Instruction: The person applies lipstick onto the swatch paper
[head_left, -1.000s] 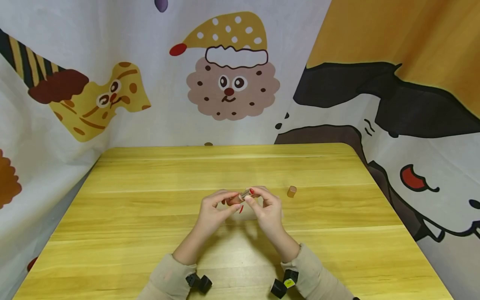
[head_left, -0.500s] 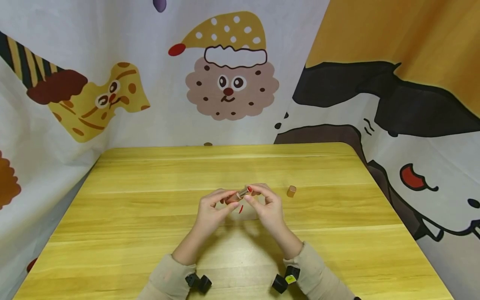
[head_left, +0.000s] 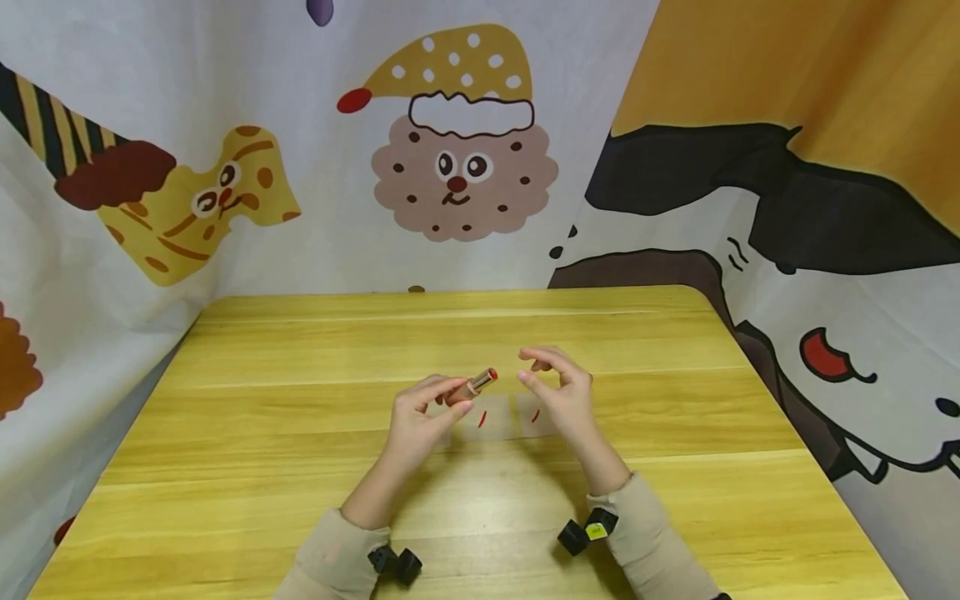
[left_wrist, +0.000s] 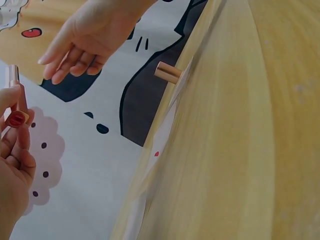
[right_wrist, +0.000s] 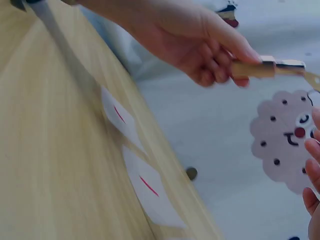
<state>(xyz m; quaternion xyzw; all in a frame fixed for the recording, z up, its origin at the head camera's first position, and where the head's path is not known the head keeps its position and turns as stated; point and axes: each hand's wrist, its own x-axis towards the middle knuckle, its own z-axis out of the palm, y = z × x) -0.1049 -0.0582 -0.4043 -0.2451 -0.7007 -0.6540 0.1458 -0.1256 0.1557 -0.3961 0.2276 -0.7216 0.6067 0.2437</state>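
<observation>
In the head view my left hand (head_left: 422,421) grips a lipstick (head_left: 480,382) by its base. The lipstick's metal tube is bare, and its red tip points up and to the right. My right hand (head_left: 568,400) hovers apart from it, fingers loosely bent and holding nothing. Two white paper pieces lie below the hands: a middle paper (head_left: 501,423) and a right paper (head_left: 528,429), each with one red stroke. The lipstick cap (left_wrist: 168,73) stands on the table in the left wrist view; my right hand hides it from the head view.
A wooden table (head_left: 262,467) lies under both hands. Behind it hangs a cartoon-printed curtain (head_left: 315,250). Black wrist cameras sit at each sleeve, the left camera (head_left: 395,565) and the right camera (head_left: 587,531).
My right hand has let go of the lipstick's tip end and moved right and away. The lipstick stays in my left hand. The right paper's stroke has come into sight, and the cap is hidden.
</observation>
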